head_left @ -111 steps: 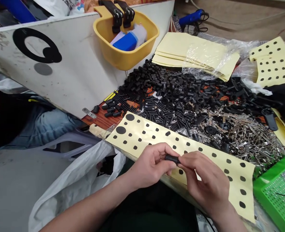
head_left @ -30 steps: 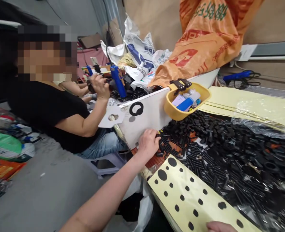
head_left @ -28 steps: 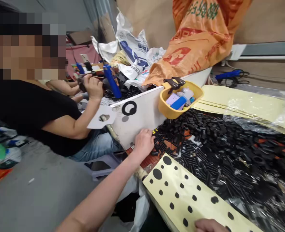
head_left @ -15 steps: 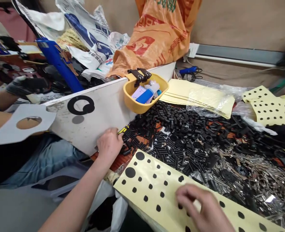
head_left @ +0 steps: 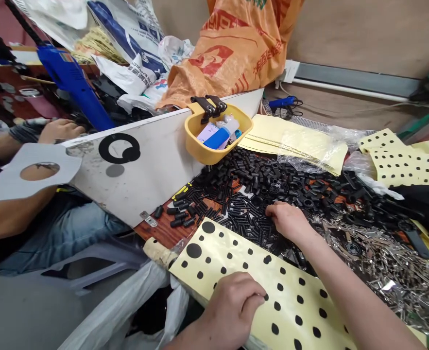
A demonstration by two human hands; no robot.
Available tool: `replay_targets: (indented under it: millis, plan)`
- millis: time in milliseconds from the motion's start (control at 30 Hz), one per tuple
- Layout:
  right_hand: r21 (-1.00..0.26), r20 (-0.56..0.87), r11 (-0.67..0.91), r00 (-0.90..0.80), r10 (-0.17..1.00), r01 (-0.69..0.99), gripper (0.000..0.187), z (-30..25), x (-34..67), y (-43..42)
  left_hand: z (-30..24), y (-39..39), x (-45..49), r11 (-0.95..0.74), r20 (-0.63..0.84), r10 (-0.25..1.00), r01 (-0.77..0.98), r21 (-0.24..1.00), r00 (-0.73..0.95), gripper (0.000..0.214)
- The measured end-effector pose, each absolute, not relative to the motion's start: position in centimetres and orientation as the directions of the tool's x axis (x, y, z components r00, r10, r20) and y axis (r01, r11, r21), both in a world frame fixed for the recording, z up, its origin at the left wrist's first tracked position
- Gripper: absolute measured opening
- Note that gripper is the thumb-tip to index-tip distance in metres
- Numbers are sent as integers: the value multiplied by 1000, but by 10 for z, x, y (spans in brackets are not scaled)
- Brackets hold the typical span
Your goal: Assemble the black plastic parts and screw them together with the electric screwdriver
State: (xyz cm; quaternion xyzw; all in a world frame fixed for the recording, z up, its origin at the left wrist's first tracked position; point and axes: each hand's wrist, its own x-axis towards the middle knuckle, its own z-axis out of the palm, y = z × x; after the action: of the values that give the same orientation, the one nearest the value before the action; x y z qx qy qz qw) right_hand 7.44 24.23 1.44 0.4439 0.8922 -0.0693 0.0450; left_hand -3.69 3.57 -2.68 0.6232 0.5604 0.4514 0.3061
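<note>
My left hand (head_left: 236, 302) rests as a closed fist on a yellow backing sheet with black dots (head_left: 232, 243) at the table's near edge; what it holds is hidden. My right hand (head_left: 289, 221) reaches over the sheet into a heap of small black plastic parts (head_left: 272, 180), fingers bent down and pressed together among them. A few loose black cylinders (head_left: 178, 216) lie on the bare wood to the left.
A white divider board (head_left: 145, 165) with a clipped-on yellow tub (head_left: 214, 150) stands at the left. A co-worker's hand (head_left: 59, 130) and a blue tool (head_left: 72, 78) lie beyond it. Shiny metal pins (head_left: 382, 257) are heaped at the right, yellow sheets (head_left: 290, 141) are stacked behind, and a white bag (head_left: 127, 301) hangs below.
My left hand has come back from the black cylinders by the divider to the dotted sheet, closed. My right hand has left the sheet and reached into the black parts. The view swung right.
</note>
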Motion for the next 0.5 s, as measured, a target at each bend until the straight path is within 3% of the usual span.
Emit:
replay_targets:
  millis: [200,333,500]
  plan:
    - [-167,-85,645,-663,744,746,26,12,83,238,-18,46,-37,-100,121,992,390,915,-30,18]
    - [-342,15,583,-616,788,737,18,10,94,239,-14,55,-37,-65,88,995,380,923,-43,17]
    - [-606,112,411,-439,892,681,13,37,135,232,-5,73,-51,-46,111,987,470,882,-113,15]
